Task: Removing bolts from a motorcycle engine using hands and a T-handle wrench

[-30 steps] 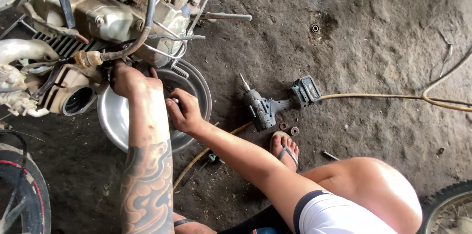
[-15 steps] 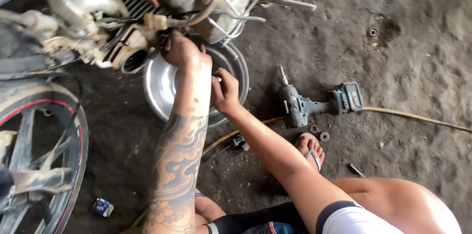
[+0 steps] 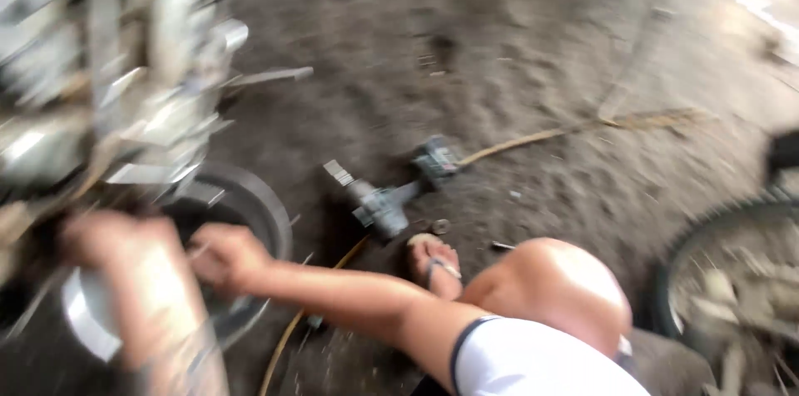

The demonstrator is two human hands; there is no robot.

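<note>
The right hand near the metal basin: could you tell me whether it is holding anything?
Cannot be told: the right hand is motion-blurred over the basin.

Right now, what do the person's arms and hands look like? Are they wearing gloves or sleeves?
Both hands are bare, with no gloves. The left hand sits at the end of a bare forearm that seems to carry dark tattoo patterns, though the picture is very blurred there. The right hand also has a bare forearm with no sleeve, and I can make out no watch or rings.
</note>
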